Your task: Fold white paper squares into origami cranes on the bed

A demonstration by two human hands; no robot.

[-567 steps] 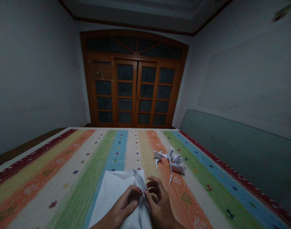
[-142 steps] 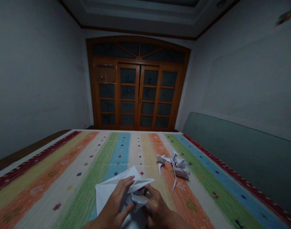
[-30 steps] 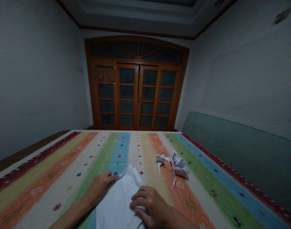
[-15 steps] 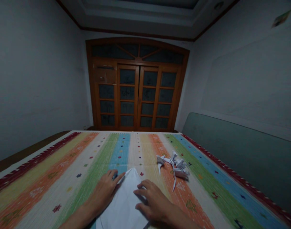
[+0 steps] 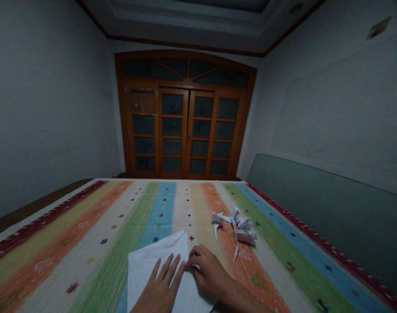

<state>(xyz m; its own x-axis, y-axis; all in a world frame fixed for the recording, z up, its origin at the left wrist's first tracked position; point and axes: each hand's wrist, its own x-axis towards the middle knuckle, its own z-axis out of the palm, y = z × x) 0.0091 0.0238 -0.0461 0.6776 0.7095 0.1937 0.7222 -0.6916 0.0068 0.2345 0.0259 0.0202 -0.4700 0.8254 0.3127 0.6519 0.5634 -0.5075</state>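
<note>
A sheet of white paper (image 5: 140,265) with visible creases lies at the near edge of the view, one corner pointing away from me. Flat on it rests my left hand (image 5: 161,284), fingers spread and pressing the surface. My right hand (image 5: 210,274) is at the paper's right side, its thumb and fingertips pinched together on the edge of the sheet, close to my left fingertips. The lower part of the sheet runs out of view. To the right of my right hand sits a small heap of folded white paper figures (image 5: 244,230), touched by neither hand.
A striped, colourful tablecloth (image 5: 104,217) covers the table. Along the right side stands a pale green panel or seat back (image 5: 315,191). Wooden doors with glass panes (image 5: 188,130) close off the far wall.
My left hand has moved from the paper's left edge near the far corner onto its middle, and a left flap now lies spread out. My right fingers have closed on the paper.
</note>
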